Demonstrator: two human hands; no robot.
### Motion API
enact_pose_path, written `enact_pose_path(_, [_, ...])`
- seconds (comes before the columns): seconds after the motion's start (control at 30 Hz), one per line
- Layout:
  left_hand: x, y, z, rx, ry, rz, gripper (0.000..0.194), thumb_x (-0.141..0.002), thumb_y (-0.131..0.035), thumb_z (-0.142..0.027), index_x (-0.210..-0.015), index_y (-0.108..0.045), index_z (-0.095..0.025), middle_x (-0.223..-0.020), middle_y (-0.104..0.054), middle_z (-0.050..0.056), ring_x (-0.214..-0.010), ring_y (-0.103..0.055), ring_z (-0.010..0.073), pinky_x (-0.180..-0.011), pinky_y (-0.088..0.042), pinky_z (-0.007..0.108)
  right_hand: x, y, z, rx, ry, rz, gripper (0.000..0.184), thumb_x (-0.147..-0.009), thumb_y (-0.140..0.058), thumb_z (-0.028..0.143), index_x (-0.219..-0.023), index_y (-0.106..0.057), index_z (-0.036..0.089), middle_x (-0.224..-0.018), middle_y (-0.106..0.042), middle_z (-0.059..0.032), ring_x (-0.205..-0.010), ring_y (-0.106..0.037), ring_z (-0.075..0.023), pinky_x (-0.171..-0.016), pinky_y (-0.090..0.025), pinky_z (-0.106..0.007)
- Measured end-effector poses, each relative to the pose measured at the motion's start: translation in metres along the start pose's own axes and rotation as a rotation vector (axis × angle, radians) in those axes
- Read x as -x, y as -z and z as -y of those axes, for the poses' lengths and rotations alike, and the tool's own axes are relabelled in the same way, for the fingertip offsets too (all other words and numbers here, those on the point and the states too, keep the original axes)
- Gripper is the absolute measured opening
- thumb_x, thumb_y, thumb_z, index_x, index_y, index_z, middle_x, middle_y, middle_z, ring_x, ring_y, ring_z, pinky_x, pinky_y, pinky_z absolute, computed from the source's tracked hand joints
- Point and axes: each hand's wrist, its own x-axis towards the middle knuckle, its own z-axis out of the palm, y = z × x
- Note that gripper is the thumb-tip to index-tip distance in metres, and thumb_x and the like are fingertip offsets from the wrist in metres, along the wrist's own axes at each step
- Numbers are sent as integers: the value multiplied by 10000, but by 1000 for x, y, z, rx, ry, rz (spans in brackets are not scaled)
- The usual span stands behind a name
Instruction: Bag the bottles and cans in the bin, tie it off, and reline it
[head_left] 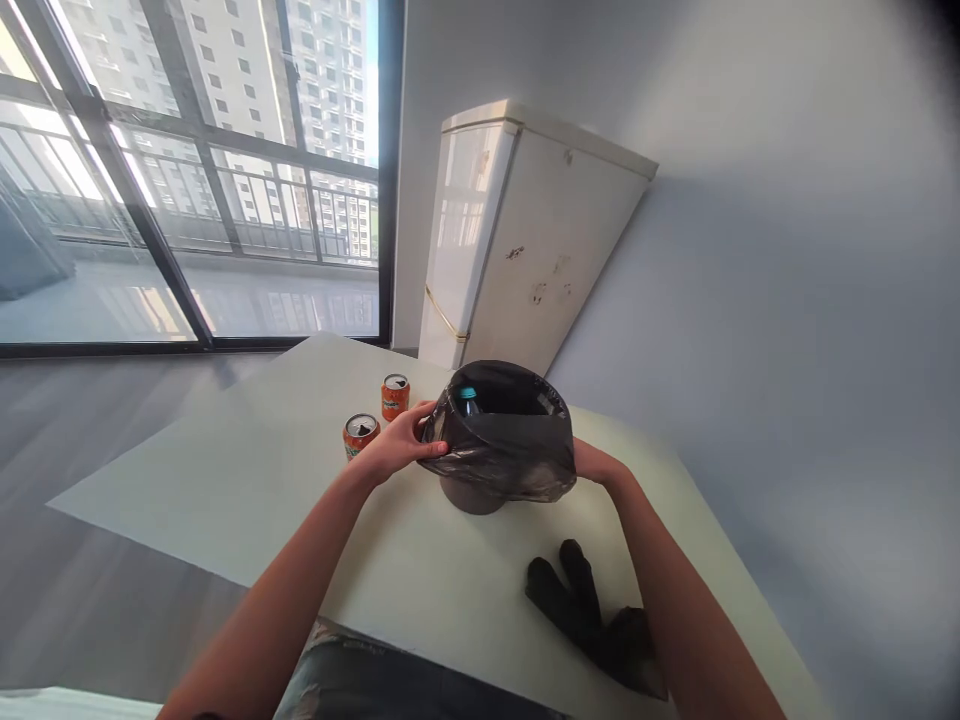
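Observation:
A small dark trash can (pixel 474 497) stands on the table, lined with a black trash bag (pixel 517 455) folded down over its rim. Inside it, a clear plastic bottle (pixel 469 403) with a teal cap shows near the left wall. My left hand (pixel 411 438) grips the bag at the can's left side, thumb in front. On the right side, my right hand (pixel 592 460) is against the bag, its fingers hidden behind or under the plastic. Two open orange soda cans (pixel 395 398) stand just left of my left hand, the nearer can (pixel 361 435) partly covered by it.
A pale table (pixel 225 480) spreads under everything. A black, soft-looking item with two rounded lobes (pixel 574 605) lies beside my right forearm. Behind the table stand a white refrigerator (pixel 544 250) and a grey wall (pixel 787 350). Sliding glass doors (pixel 285 240) are at the left.

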Motion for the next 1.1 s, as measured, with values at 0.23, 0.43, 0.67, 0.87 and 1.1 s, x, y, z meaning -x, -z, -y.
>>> enact_pose_path(0.23, [9,-16,36,-185,-95,-277,647,-798,-905,-468,-1370,-716,-232,-1294,-629,88,-1253,-613,288,-1108,-510,402,0,-59,-20,-185,-68,-382,498,-814,-803,509,-1198,-774,194,-1216,-804,-132,-1165,-749,-379,-1035,-623,-511])
enact_pose_path(0.43, [29,-35,57,-187,-37,-422,847,-782,-893,-522,-1521,-587,-242,-1462,-566,132,-1211,-626,260,-1020,-548,381,2,-83,-46,-359,-60,-583,761,-752,-792,736,-1300,-697,217,-1291,-769,-141,-1224,-702,-403,-1051,-582,-523])
enact_pose_path(0.67, [90,-47,41,-582,-130,-988,588,-985,-651,-556,-1492,-519,-289,-1407,-562,146,-1224,-607,282,-961,-568,411,6,-98,-65,-667,19,-599,958,-735,-636,944,-1461,-584,319,-1462,-659,-136,-1390,-598,-373,-1099,-522,-505])
enact_pose_path(0.87, [73,18,40,-1078,60,-984,650,-883,-770,-482,-1450,-569,-235,-1547,-494,209,-1438,-496,412,-1201,-396,578,5,-92,-69,-821,34,-558,831,-731,-695,896,-1345,-669,335,-1343,-712,-121,-1296,-648,-346,-1042,-525,-487])
enact_pose_path(1.1, [58,22,2,-919,128,-1052,657,-920,-717,-495,-1499,-495,-280,-1324,-696,140,-1108,-706,340,-988,-552,498,0,-92,-69,-864,67,-463,731,-731,-782,829,-1185,-750,257,-1162,-769,-130,-1144,-693,-322,-984,-512,-467])
